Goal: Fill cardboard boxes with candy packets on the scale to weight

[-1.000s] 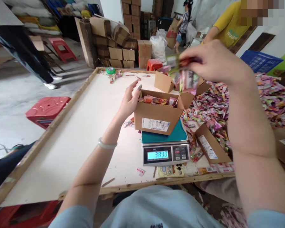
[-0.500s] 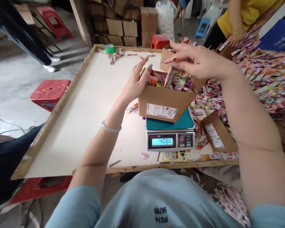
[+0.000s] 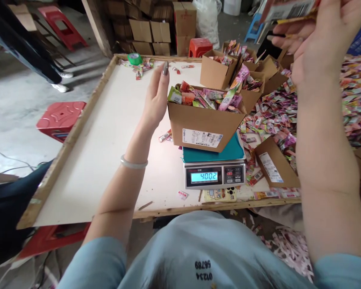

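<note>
A cardboard box (image 3: 177,124) full of small candy-like packets (image 3: 204,98) stands tilted on the teal platform of a digital scale (image 3: 215,175), whose display reads 400.2. My left hand (image 3: 157,96) is beside the box's left side with its fingers stretched up, holding nothing; whether it touches the box I cannot tell. Up at the top right, my right hand (image 3: 319,44) is closed on a reddish packet (image 3: 284,10) with a barcode, partly cut off by the frame edge.
More filled boxes (image 3: 215,74) stand behind the scale, with a large heap of packets (image 3: 357,108) to the right. An empty-looking carton (image 3: 275,162) lies right of the scale. Green tape (image 3: 134,59) is at the table's far left corner. Red stools (image 3: 61,116) stand around.
My right hand has moved up and right from above the box, carrying a packet. My left hand has shifted slightly left, off the rim. The display fell from 408.6 to 400.2.
</note>
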`<state>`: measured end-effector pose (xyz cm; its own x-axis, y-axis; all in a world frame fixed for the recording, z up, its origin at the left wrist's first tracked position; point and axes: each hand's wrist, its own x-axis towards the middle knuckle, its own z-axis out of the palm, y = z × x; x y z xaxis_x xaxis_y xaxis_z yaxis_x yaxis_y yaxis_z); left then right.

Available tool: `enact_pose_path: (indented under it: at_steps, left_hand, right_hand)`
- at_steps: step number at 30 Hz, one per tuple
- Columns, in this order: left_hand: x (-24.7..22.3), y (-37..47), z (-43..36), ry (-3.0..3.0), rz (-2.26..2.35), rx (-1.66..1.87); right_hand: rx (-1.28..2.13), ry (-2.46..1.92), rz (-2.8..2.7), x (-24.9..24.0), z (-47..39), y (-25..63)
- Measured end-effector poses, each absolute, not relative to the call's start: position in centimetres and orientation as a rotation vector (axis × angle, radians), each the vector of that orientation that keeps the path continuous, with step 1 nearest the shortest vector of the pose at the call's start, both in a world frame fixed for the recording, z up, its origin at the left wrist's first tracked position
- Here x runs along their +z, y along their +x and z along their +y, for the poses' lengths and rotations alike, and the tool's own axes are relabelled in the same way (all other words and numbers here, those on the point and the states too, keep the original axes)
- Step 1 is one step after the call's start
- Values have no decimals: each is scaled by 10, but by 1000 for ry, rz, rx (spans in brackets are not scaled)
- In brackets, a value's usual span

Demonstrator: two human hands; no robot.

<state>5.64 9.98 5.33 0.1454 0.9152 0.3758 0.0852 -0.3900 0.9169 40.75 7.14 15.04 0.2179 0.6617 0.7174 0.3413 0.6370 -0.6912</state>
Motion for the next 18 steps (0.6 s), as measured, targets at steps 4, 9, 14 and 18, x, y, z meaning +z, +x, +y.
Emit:
enact_pose_path:
  at_steps: [4, 9, 14, 18]
  left_hand:
    - [46, 51, 98, 1643, 979, 1325]
    - [39, 48, 96, 1643, 1038, 1307]
    - [39, 57, 101, 1672, 998, 1366]
    - [11, 47, 107, 1556, 990, 1371]
  right_hand:
    - [182, -940, -1327, 142, 57, 411]
    - [194, -894, -1256, 140, 66, 433]
    - [110, -957, -1305, 118, 68, 387]
    - [331, -1134, -1842, 84, 52, 366]
